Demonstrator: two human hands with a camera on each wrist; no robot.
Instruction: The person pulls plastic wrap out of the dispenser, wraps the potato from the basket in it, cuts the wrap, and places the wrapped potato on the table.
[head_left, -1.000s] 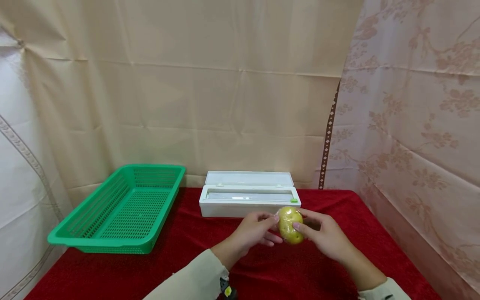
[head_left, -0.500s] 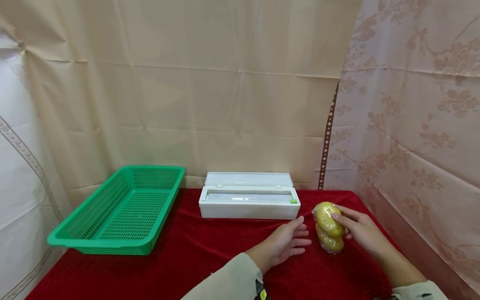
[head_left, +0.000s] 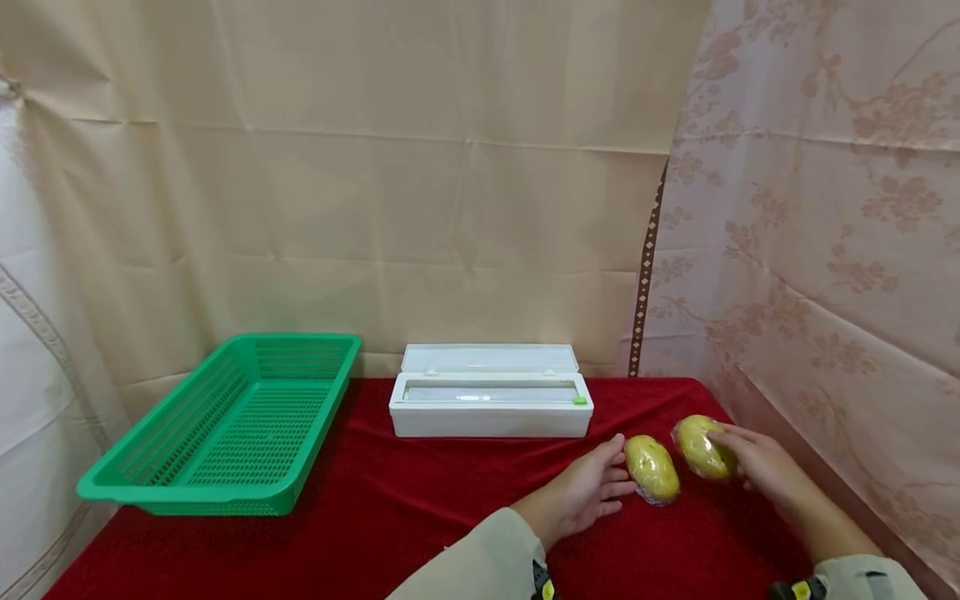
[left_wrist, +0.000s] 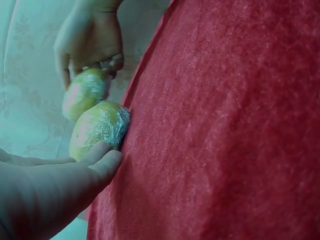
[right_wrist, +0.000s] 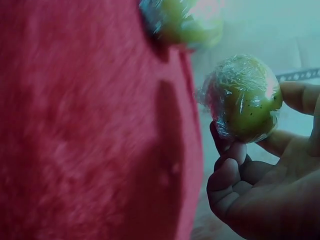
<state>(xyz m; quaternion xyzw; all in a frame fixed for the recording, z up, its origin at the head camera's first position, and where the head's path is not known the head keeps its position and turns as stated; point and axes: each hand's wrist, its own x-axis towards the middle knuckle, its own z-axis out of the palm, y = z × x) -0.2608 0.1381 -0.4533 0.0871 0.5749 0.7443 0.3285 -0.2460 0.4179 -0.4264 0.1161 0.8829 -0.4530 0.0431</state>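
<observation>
Two yellow potatoes wrapped in cling film are at the right of the table. My right hand (head_left: 765,467) grips the farther-right potato (head_left: 701,447) between thumb and fingers; the right wrist view shows loose film bunched on that potato (right_wrist: 247,100). The other potato (head_left: 651,469) sits on the red cloth between my hands. Beside it is my left hand (head_left: 581,492), fingers extended and spread, holding nothing. In the left wrist view, the fingertips of that hand (left_wrist: 55,185) lie right at the near potato (left_wrist: 100,127).
A white cling film dispenser (head_left: 491,421) with its lid raised and a green slider stands at the back middle. To the left is a green slotted basket (head_left: 315,442). Red cloth (head_left: 420,533) covers the table; curtains hang behind and at the right.
My right hand has carried its potato rightward, away from my left hand, which let go of it. The second potato, earlier hidden behind the held one, now shows separately. My left hand moved right.
</observation>
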